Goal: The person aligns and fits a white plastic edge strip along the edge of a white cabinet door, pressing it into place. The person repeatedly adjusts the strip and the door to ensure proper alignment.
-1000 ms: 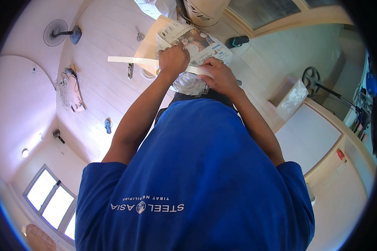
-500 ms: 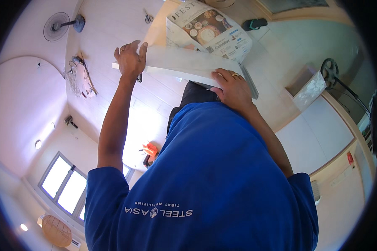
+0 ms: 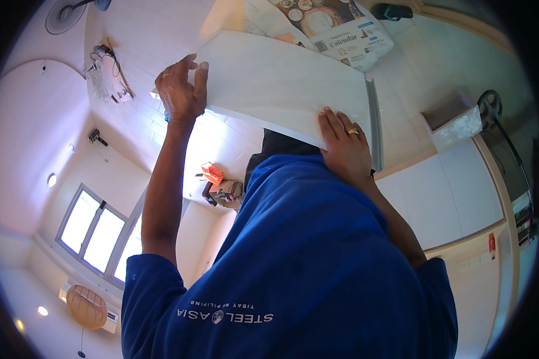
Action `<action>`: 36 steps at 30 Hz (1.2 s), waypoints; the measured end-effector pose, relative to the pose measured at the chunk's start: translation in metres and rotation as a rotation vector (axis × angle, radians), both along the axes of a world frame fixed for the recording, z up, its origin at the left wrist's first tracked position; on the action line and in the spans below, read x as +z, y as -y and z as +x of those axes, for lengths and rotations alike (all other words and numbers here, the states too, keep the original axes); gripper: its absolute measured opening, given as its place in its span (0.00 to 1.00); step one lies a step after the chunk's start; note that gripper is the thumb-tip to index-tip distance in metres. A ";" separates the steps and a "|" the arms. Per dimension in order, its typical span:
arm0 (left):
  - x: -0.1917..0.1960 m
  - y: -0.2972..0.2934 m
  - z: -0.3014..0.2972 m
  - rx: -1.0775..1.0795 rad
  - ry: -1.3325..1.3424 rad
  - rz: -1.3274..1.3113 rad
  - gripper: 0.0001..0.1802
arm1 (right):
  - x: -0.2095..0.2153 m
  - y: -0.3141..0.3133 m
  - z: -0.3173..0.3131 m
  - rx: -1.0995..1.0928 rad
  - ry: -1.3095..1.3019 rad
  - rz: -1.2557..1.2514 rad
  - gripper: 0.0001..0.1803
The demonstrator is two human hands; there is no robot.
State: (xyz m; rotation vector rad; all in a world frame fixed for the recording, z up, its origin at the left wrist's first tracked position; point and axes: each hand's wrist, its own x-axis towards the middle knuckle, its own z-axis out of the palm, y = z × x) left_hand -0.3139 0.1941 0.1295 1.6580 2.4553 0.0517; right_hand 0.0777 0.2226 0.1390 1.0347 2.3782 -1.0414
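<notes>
A broad white panel (image 3: 281, 78) is tilted so that its smooth face shows, its near edge just beyond my lap. At its left end is my left hand (image 3: 182, 90), curled about the edge with the thumb apart from the fingers. My right hand (image 3: 345, 140) grips the near right corner, fingers laid over the white face; its thumb is hidden. A grey metal-looking strip (image 3: 374, 125) runs along the panel's right side. Part of a small blue item (image 3: 166, 116) shows beside my left wrist, too little to name.
Newspaper sheets (image 3: 341, 36) lie beyond the panel, near a dark slipper (image 3: 392, 11). Tools and cords (image 3: 111, 69) are on the floor at left, below a fan (image 3: 66, 15). An open box (image 3: 452, 119) stands at right. An orange item (image 3: 212, 173) sits by a bag (image 3: 226, 194).
The panel has tilted from nearly edge-on to showing its broad face. My right hand has shifted slightly right and nearer, its fingers now flatter on the panel. The view has shifted too.
</notes>
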 end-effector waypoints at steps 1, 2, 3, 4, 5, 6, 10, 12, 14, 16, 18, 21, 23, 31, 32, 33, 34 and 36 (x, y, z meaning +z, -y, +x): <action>-0.001 0.004 -0.001 -0.007 0.005 0.008 0.25 | 0.000 0.001 0.000 0.005 0.005 -0.011 0.40; -0.002 0.006 -0.001 -0.015 0.011 0.016 0.25 | 0.000 0.002 0.000 0.010 0.005 0.004 0.40; -0.003 0.006 -0.001 -0.012 0.018 0.028 0.24 | 0.002 0.003 0.001 0.016 0.011 0.020 0.40; -0.003 0.005 0.000 -0.010 0.026 0.041 0.24 | 0.004 0.003 0.001 0.021 0.016 0.036 0.39; -0.002 0.004 0.000 -0.008 0.035 0.054 0.24 | 0.006 0.001 -0.001 0.000 0.011 0.040 0.38; -0.002 0.002 -0.001 -0.013 0.026 0.049 0.23 | 0.008 -0.003 -0.003 -0.018 0.006 0.048 0.38; 0.000 -0.007 -0.003 -0.019 0.009 0.038 0.22 | 0.011 -0.008 -0.003 -0.003 -0.008 0.185 0.35; 0.001 -0.010 -0.001 -0.003 0.010 0.005 0.21 | 0.007 -0.010 -0.005 -0.031 -0.063 0.175 0.35; 0.002 -0.010 0.001 0.027 0.009 -0.055 0.20 | 0.003 -0.009 -0.003 -0.034 -0.070 0.172 0.37; 0.004 -0.008 0.002 0.013 0.006 -0.040 0.19 | 0.001 -0.008 -0.003 -0.015 -0.070 0.175 0.41; 0.010 -0.017 0.004 0.047 0.059 -0.067 0.20 | 0.005 -0.010 -0.005 -0.014 -0.026 0.163 0.41; 0.021 -0.026 0.009 0.124 0.150 -0.167 0.21 | 0.011 -0.014 -0.008 -0.003 0.004 0.131 0.41; 0.025 -0.028 0.012 0.145 0.175 -0.238 0.21 | 0.008 -0.013 -0.006 0.010 0.015 0.114 0.41; 0.019 -0.022 0.011 0.149 0.200 -0.173 0.20 | -0.003 -0.008 -0.001 0.033 0.009 0.166 0.42; 0.020 -0.022 0.011 0.150 0.196 -0.193 0.20 | -0.003 -0.008 -0.001 0.031 0.011 0.159 0.42; 0.021 -0.022 0.011 0.149 0.194 -0.212 0.21 | -0.004 -0.008 -0.001 0.030 0.016 0.153 0.42; 0.021 -0.023 0.011 0.149 0.192 -0.231 0.21 | -0.005 -0.007 0.000 0.033 0.018 0.156 0.42; 0.021 -0.025 0.011 0.154 0.193 -0.293 0.22 | -0.005 -0.007 0.000 0.040 0.021 0.162 0.42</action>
